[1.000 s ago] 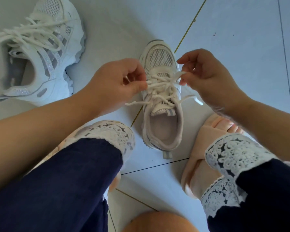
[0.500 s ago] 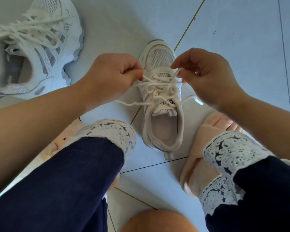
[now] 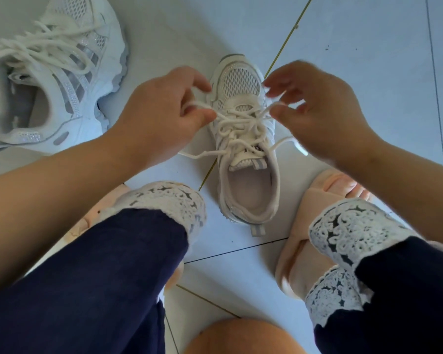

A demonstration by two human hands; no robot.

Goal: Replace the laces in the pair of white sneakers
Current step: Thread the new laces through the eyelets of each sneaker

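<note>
Half a second ago we had both hands bunched tight and close together over the lower eyelets. Now they have drawn apart to either side of the sneaker (image 3: 241, 80), which stands on the floor (image 3: 356, 60) at the centre of the frame, toe pointing up.

Our left hand (image 3: 161, 116) has loosened from a fist. Its thumb and forefinger pinch a strand of the lace (image 3: 237, 122), and the other fingers are only partly curled. Our right hand (image 3: 320, 111) is blurred and its fingers have fanned out. A small loop of lace sits at its thumb tip, so we judge that it pinches the lace lightly too.

The crossings over the tongue lie slack and tangled, and both free ends trail out near the collar, one to each side.

We read the spreading as taking up slack at the lowest crossing, so the lacing of this sneaker looks threaded but not yet tightened or tied.

The other sneaker (image 3: 69, 80) lies in the upper left of the frame, well apart, with its lace loose across it. It has only shifted slightly in our view.
</note>
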